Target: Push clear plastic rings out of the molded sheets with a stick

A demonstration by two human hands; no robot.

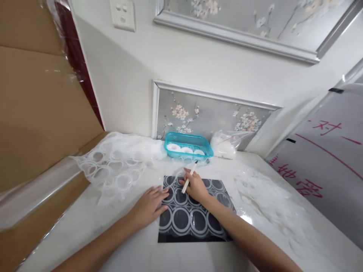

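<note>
1. From my end, I see the right hand [195,185] closed around a white pen-like tool [189,178], its dark tip pointing away from the wearer; I can't tell what kind of tip.
2. The left hand [150,206] lies flat and open, gripping nothing, fingertips at the left edge of a clear plastic sheet [190,211] patterned with pale rings.
3. The sheet lies over a black mat [193,238], directly in front of the wearer.
4. I'd judge the sheet light, floppy, slippery and easily creased; I'd pin it flat by its edges. The tool looks light and stiff, best pinched mid-shaft.
5. The white table [136,249] looks smooth and shiny. Beyond the mat stands a blue basket [188,136] holding white rings [186,150], with a clear bag [227,145] to its right and crumpled plastic [119,166] to its left.
6. Around it: cardboard [36,113] at left, framed flower panels [215,113] on the wall.
</note>
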